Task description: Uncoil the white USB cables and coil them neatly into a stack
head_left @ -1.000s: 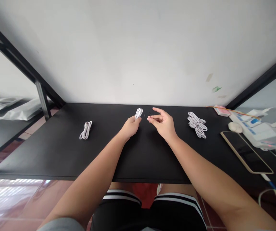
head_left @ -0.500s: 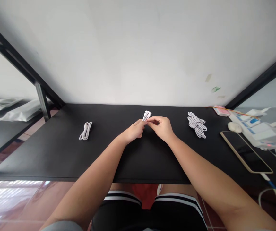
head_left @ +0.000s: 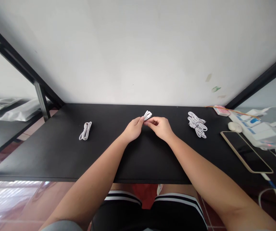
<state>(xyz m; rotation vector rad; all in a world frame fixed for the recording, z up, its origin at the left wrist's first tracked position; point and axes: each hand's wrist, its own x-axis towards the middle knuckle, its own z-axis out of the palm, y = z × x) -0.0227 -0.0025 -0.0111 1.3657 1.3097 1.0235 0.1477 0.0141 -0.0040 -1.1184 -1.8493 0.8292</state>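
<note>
A small bundle of white cable [head_left: 148, 115] is held above the middle of the black table [head_left: 56, 154]. My left hand [head_left: 134, 128] is closed on the bundle's lower part, which its fingers hide. Touching the same place from the right, my right hand [head_left: 160, 126] has its thumb and forefinger pinched together at the bundle's lower end. On the left of the table lies a coiled white cable [head_left: 85, 131]. To the right of my hands is a larger pile of tied white cables [head_left: 197, 124].
At the right are a phone [head_left: 246, 152] with a cable plugged in, a round white object [head_left: 234, 127], a power strip [head_left: 251, 128] with plugs, and a pink-and-white box [head_left: 221, 111]. Black metal posts stand at both sides, before a white wall.
My left hand has turned, its fingers now straighter and its thumb up along the bundle. The bundle has tilted slightly to the right. My right hand has shifted a little.
</note>
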